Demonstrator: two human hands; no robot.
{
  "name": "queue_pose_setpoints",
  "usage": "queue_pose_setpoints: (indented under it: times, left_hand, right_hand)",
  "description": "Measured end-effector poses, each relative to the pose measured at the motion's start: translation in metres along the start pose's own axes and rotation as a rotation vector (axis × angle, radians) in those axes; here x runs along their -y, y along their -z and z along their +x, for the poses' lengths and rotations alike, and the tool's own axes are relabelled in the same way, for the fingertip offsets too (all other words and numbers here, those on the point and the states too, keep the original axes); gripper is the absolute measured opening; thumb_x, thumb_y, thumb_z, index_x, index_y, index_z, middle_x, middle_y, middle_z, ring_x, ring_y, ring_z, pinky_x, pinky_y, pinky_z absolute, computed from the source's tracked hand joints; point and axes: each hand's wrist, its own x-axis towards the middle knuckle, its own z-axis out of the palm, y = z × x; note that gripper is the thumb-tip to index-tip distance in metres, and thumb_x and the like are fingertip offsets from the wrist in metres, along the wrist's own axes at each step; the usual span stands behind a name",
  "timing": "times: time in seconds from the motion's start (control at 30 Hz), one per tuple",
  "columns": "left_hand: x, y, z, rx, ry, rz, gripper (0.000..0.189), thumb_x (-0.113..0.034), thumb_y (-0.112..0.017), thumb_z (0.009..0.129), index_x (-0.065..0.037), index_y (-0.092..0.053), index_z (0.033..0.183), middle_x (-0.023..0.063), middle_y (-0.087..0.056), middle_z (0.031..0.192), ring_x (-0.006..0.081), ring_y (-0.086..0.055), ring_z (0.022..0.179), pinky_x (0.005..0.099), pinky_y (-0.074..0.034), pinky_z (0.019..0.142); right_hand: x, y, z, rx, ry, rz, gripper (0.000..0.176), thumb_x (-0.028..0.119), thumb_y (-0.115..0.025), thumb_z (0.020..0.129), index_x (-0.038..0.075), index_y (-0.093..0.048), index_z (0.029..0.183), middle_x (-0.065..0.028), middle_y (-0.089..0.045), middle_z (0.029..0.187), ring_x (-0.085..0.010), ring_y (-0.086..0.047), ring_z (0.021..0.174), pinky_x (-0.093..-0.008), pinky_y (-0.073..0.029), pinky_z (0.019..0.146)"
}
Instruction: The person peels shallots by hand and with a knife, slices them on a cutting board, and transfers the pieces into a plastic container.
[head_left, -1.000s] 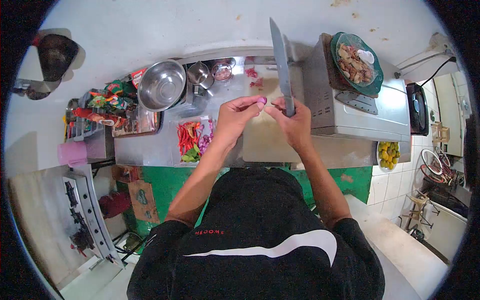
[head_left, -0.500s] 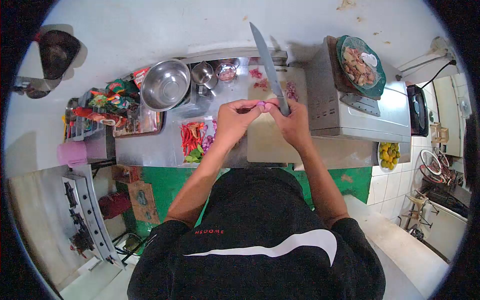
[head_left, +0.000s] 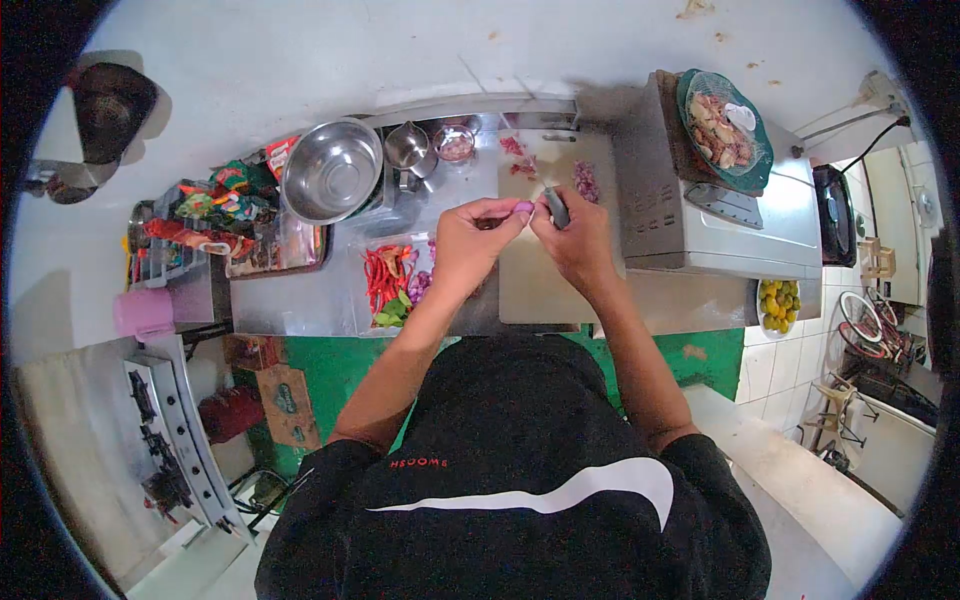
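Over the cutting board (head_left: 540, 290), my left hand (head_left: 468, 238) pinches a small purple shallot (head_left: 523, 207) between its fingertips. My right hand (head_left: 578, 243) is closed round the dark handle of a knife (head_left: 558, 208), its fingertips close beside the shallot. The knife's blade is hard to make out, seen thin or blurred as it points up and away. Chopped shallot (head_left: 586, 182) lies in a pile at the board's far right, with more chopped pieces (head_left: 513, 146) at its far left. Left of the board, a clear tray (head_left: 358, 322) holds red chilies (head_left: 383, 275), whole shallots (head_left: 421, 284) and green leaves (head_left: 393, 310).
A large steel bowl (head_left: 332, 172), a steel jug (head_left: 408, 150) and a small bowl (head_left: 454, 145) stand at the back left. On the right is a silver appliance (head_left: 740, 235) with a green plate (head_left: 762, 170) on top. Green-yellow fruit (head_left: 778, 305) sits beyond it.
The knife has turned, so its broad blade no longer shows flat. My right fingertips have drawn slightly away from the shallot, which stays in my left hand.
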Motion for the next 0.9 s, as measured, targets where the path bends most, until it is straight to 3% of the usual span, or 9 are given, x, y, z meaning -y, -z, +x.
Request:
queue_pose_setpoints:
  times: [0.1, 0.17, 0.4, 0.47, 0.57, 0.6, 0.67, 0.9]
  left_hand:
    - [0.000, 0.004, 0.000, 0.068, 0.061, -0.136, 0.023, -0.012, -0.073, 0.083, 0.001, -0.070, 0.102, 0.0055, -0.071, 0.090, 0.0070, -0.061, 0.080, 0.0217, -0.048, 0.072]
    - [0.003, 0.008, 0.001, 0.112, 0.106, -0.217, 0.025, -0.012, -0.072, 0.084, -0.001, -0.070, 0.105, 0.0045, -0.071, 0.093, 0.0069, -0.061, 0.084, 0.0213, -0.047, 0.074]
    - [0.016, 0.018, 0.007, 0.259, 0.138, -0.465, 0.028, -0.010, -0.064, 0.090, -0.003, -0.063, 0.117, 0.0067, -0.068, 0.109, 0.0121, -0.064, 0.094, 0.0274, -0.052, 0.084]
    - [0.016, 0.020, 0.009, 0.280, 0.140, -0.499, 0.029, -0.009, -0.063, 0.090, -0.003, -0.062, 0.118, 0.0070, -0.067, 0.111, 0.0126, -0.064, 0.095, 0.0285, -0.052, 0.086]
    - [0.013, 0.022, 0.012, 0.267, 0.096, -0.364, 0.028, -0.010, -0.064, 0.090, -0.004, -0.063, 0.118, 0.0070, -0.068, 0.110, 0.0125, -0.064, 0.096, 0.0283, -0.052, 0.084]
    - [0.011, 0.021, 0.012, 0.252, 0.074, -0.322, 0.028, -0.010, -0.065, 0.089, -0.002, -0.064, 0.116, 0.0068, -0.068, 0.107, 0.0109, -0.063, 0.093, 0.0267, -0.051, 0.083]
    - [0.008, 0.020, 0.012, 0.240, 0.054, -0.280, 0.027, -0.011, -0.067, 0.088, 0.000, -0.065, 0.114, 0.0066, -0.069, 0.104, 0.0094, -0.062, 0.091, 0.0250, -0.049, 0.083]
    - [0.008, 0.021, 0.016, 0.184, -0.047, -0.069, 0.026, -0.007, -0.068, 0.086, 0.001, -0.066, 0.111, 0.0061, -0.070, 0.098, 0.0086, -0.063, 0.088, 0.0241, -0.050, 0.080]
  right_hand:
    - [-0.001, 0.000, 0.001, -0.023, -0.022, 0.000, 0.022, 0.019, -0.068, 0.081, -0.001, -0.061, 0.087, -0.0176, -0.064, 0.071, -0.0291, -0.063, 0.060, -0.0364, -0.047, 0.056]
    - [0.005, 0.003, 0.002, 0.035, -0.162, 0.069, 0.021, 0.019, -0.067, 0.082, -0.001, -0.060, 0.087, -0.0156, -0.063, 0.069, -0.0228, -0.061, 0.059, -0.0353, -0.047, 0.058]
    - [-0.004, -0.003, 0.007, 0.006, -0.110, 0.149, 0.018, 0.017, -0.064, 0.084, 0.000, -0.060, 0.086, -0.0092, -0.061, 0.067, -0.0137, -0.056, 0.059, -0.0298, -0.045, 0.056]
    - [0.002, 0.001, 0.008, 0.028, -0.196, 0.371, 0.014, 0.015, -0.058, 0.091, 0.003, -0.062, 0.085, 0.0000, -0.063, 0.072, -0.0055, -0.052, 0.063, -0.0237, -0.042, 0.055]
    - [0.016, 0.011, 0.009, 0.109, -0.355, 0.542, 0.016, 0.016, -0.060, 0.091, 0.002, -0.065, 0.088, -0.0016, -0.064, 0.074, -0.0058, -0.054, 0.066, -0.0238, -0.043, 0.059]
    - [0.013, 0.008, 0.009, 0.107, -0.354, 0.541, 0.016, 0.016, -0.060, 0.091, 0.002, -0.065, 0.088, -0.0016, -0.064, 0.074, -0.0058, -0.054, 0.066, -0.0238, -0.043, 0.059]
    - [0.006, 0.000, 0.009, 0.089, -0.162, 0.387, 0.017, 0.018, -0.064, 0.089, 0.002, -0.067, 0.087, 0.0007, -0.066, 0.074, -0.0071, -0.055, 0.066, -0.0256, -0.043, 0.059]
    - [0.013, -0.002, 0.014, 0.090, -0.196, 0.272, 0.019, 0.017, -0.065, 0.088, -0.001, -0.066, 0.083, -0.0034, -0.066, 0.072, -0.0075, -0.057, 0.068, -0.0257, -0.044, 0.060]
